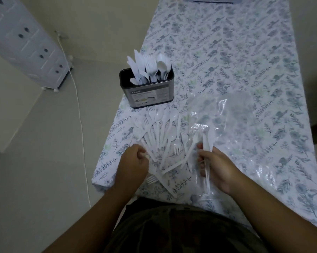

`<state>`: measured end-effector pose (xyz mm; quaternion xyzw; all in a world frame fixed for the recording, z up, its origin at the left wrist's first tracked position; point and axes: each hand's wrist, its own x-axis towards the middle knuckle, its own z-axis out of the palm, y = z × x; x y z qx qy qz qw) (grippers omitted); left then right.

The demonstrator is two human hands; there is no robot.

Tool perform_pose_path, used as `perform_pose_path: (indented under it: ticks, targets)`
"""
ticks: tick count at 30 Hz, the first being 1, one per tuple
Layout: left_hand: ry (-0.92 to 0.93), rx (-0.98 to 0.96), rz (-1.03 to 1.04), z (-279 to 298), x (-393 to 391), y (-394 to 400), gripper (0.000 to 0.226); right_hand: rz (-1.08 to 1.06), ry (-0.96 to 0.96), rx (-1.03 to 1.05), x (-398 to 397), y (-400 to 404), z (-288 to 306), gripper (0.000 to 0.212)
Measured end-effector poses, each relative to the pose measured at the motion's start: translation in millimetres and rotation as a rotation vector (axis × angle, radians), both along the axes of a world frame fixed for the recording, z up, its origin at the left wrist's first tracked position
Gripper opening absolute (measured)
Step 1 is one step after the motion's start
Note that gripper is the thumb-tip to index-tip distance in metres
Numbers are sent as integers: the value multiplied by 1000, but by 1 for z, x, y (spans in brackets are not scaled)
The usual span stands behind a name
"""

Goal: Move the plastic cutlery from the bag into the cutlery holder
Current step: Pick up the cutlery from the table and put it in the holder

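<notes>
A dark metal cutlery holder (148,94) stands near the table's left edge, filled with several white plastic knives, forks and spoons. In front of it a loose pile of white plastic cutlery (163,136) lies fanned out on the cloth. A clear plastic bag (232,117) lies flat to the right of the pile. My left hand (134,163) is curled at the pile's near left edge, pinching a white handle. My right hand (216,167) grips a few white plastic knives (207,141), blades pointing away from me.
The table (245,52) wears a leaf-patterned cloth and its left edge runs close to the holder. A white drawer cabinet (26,42) on wheels stands on the floor at the left, with a white cable (79,114) trailing past it. Objects sit at the table's far end.
</notes>
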<state>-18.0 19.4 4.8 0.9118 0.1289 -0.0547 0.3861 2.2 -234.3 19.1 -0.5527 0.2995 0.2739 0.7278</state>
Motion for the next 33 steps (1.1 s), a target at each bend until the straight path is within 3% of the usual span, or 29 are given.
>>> perform_pose_path:
  ticks: [2, 4, 7, 10, 13, 16, 18, 19, 22, 25, 30, 33]
  targets:
    - [119, -28, 24, 0, -22, 9, 15, -31, 62, 68, 8, 11, 3, 17]
    - [210, -30, -80, -1, -37, 9, 21, -39, 94, 152, 14, 20, 7, 19]
    - [274, 227, -293, -7, -42, 2, 38, 13, 96, 160, 19, 32, 11, 20]
    - [209, 318, -300, -16, -29, -5, 38, 41, 79, 106, 22, 41, 8, 21]
    - [112, 192, -387, -24, -11, -13, 32, 40, 78, 79, 22, 43, 5, 18]
    - [-2, 53, -296, -23, 4, -18, 25, 58, 71, 89, 23, 39, 3, 6]
    - [-104, 104, -226, -23, 14, -18, 27, 70, 70, 88, 22, 36, 1, 3]
    - [-109, 170, -247, -23, 20, -18, 39, 68, 74, 84, 22, 35, 0, 3]
    - [16, 327, -373, -27, 30, -19, 70, 46, 89, 68, 20, 34, -2, 10]
    - [113, 380, -303, -32, 25, -18, 78, 35, 87, 58, 17, 32, 0, 12]
    - [121, 344, -238, -36, 11, -17, 76, 46, 81, 15, 14, 29, -2, 10]
    - [44, 313, -202, -33, 15, -21, 59, 53, 82, 8, 12, 29, -3, 10]
